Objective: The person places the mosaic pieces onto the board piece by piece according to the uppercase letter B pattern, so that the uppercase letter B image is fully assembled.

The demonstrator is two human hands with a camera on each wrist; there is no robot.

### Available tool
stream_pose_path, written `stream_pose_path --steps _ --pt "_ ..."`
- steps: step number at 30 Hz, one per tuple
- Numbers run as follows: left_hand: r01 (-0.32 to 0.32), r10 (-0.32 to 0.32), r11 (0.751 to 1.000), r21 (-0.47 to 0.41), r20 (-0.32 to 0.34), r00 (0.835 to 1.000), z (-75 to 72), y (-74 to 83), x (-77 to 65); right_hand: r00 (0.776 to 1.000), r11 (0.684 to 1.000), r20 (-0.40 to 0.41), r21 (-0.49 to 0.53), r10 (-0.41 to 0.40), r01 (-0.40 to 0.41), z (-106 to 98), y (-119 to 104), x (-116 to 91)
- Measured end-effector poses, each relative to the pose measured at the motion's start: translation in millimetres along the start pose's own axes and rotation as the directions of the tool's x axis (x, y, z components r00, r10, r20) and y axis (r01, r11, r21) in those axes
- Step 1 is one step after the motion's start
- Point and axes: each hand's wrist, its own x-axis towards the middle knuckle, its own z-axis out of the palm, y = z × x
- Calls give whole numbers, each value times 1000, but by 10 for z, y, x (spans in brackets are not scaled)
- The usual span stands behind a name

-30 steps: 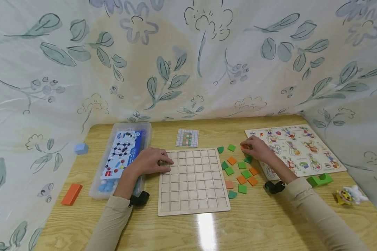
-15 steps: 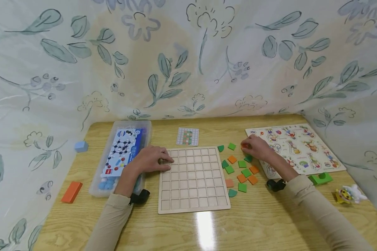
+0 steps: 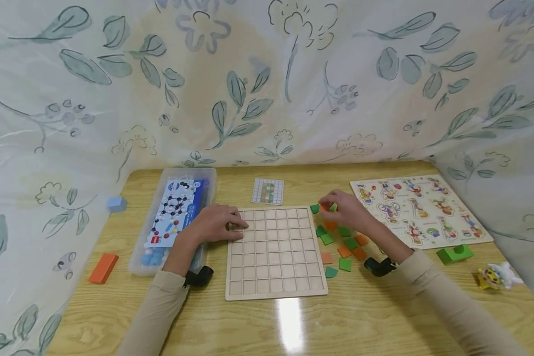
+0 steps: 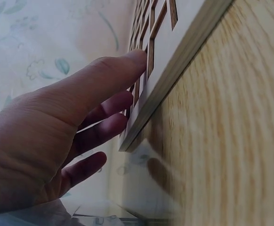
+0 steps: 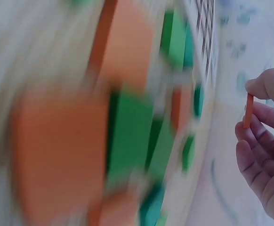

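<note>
A wooden grid board (image 3: 276, 257) lies flat in the middle of the table in the head view. My left hand (image 3: 215, 222) rests at its upper left edge, thumb and fingertips touching the rim; the left wrist view shows the loosely bent fingers (image 4: 109, 104) against the board's edge. Above the loose tiles, my right hand (image 3: 350, 213) pinches an orange square tile (image 5: 249, 111) between thumb and fingers. Below and beside it lie several green square tiles (image 3: 344, 264), orange square tiles (image 3: 359, 253) and dark green rounded pieces (image 3: 331, 272), partly hidden by the hand.
A printed pattern card (image 3: 268, 191) lies behind the board. A clear plastic box (image 3: 135, 267) stands left, a picture puzzle board (image 3: 460, 207) right. Around the sides are an orange block (image 3: 103, 268), a blue block (image 3: 116, 204), a green block (image 3: 455, 254) and a small toy (image 3: 498, 276).
My right hand has picked the orange tile up from beside the puzzle board and moved left with it towards the grid board. My left hand stays at the board's edge.
</note>
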Motion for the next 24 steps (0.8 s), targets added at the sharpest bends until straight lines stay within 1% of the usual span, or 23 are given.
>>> stream_pose_path --steps 2,4,7,9,12,15,19,24 --pt "3 -3 1000 1 2 1000 -17 -3 2 998 997 11 42 -60 60 58 -141 59" --pt "9 -9 1000 3 3 1000 -34 -6 4 992 989 31 78 -126 123 110 -283 116" --pt "21 -21 1000 -1 8 1000 -60 -10 12 981 975 75 144 -181 169 201 -461 199" --pt "13 -13 1000 -6 8 1000 -75 -10 20 973 968 98 166 -208 190 269 -560 257" --pt "12 -12 1000 -13 8 1000 -85 -10 38 964 962 115 160 -240 221 400 -678 370" --pt "11 -11 1000 -13 9 1000 -73 -17 48 948 952 117 115 -296 283 530 -787 501" --pt "10 -10 1000 -23 12 1000 -50 -19 34 936 946 142 82 -321 312 672 -894 648" --pt "5 -5 1000 -9 5 1000 -31 0 19 935 955 199 101 -293 278 772 -914 748"
